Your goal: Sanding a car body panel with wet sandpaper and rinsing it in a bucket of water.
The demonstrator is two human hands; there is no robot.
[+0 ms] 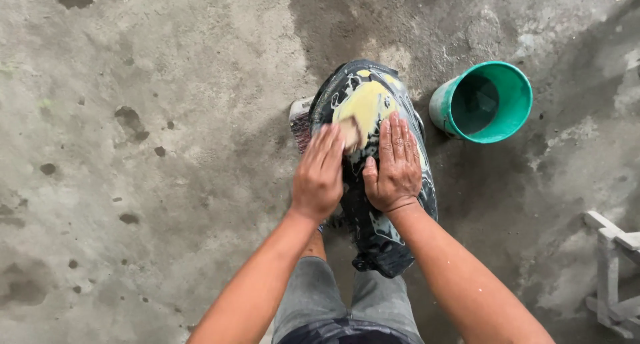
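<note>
**Two hands on one soapy bag, floor wash**

I count one dark bag [373, 184], one green bucket [483, 101], one brush [301, 121], one small sponge-like pad [349, 132]. The bag lies on the wet concrete floor [147, 184], soapy, with a yellow patch on top. My left hand [319, 174] is flat, fingers together, its grip loosely open over the pad, pressing down. My right hand [395, 164] is palm-down and spread on the bag, grip open, holding nothing closed. Both forearms angle inward from below. The bucket stands just right of the bag, the brush pokes out at its left edge. One grey wooden frame [613, 271] sits at far right.
</note>
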